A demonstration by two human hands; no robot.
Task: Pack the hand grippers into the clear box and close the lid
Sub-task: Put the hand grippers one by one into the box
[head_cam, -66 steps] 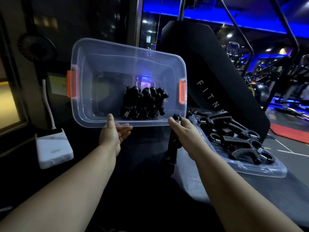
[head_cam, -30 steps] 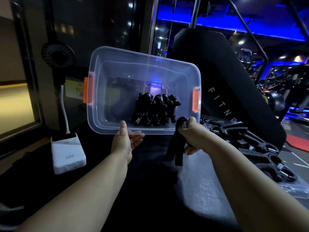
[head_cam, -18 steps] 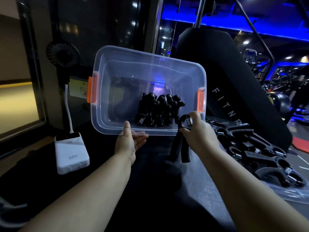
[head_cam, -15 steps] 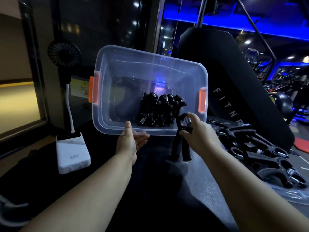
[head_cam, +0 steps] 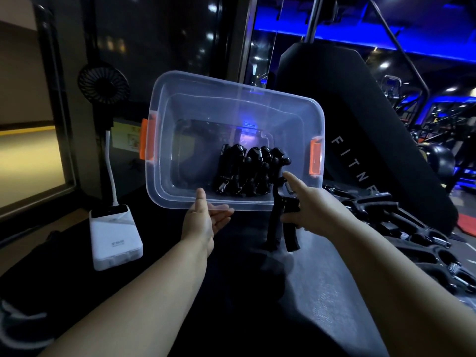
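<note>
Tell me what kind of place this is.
Most likely a gym: a black pad lettered FITN, exercise machines under blue light behind it, and loose hand grippers heaped at the right.

Small black fan [head_cam: 103, 85] on a stand, white power bank [head_cam: 115, 235] with white cable [head_cam: 110, 166] on dark worktop [head_cam: 322, 292], black lettered gym panel [head_cam: 360, 124], blue strip lights [head_cam: 334, 38] behind
</note>
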